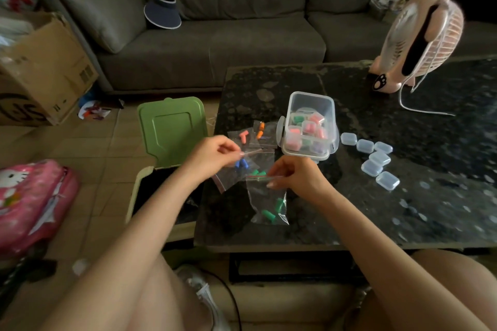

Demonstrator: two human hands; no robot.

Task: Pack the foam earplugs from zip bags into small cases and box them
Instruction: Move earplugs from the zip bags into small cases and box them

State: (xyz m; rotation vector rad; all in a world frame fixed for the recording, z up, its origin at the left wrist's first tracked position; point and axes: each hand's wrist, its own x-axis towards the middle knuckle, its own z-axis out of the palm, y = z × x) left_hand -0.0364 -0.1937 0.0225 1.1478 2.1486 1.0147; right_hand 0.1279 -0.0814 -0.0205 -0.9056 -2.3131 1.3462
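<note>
My right hand (294, 176) pinches the top edge of a clear zip bag (265, 196), which hangs over the table with green foam earplugs (273, 209) at its bottom. My left hand (215, 156) pinches the edge of another clear zip bag (228, 179) beside blue earplugs (240, 164). More bags with pink earplugs (243, 137) and orange earplugs (260, 129) lie just behind. A clear plastic box (312, 96) holds several filled small cases. Several empty clear cases (376, 160) lie in a loose row to its right.
The dark stone table (416, 196) carries a pink desk fan (422, 35) at the back right. A bin with an open green lid (172, 129) stands at the table's left edge. On the floor at left are a pink bag (32, 201) and a cardboard box (45, 72). A sofa runs behind.
</note>
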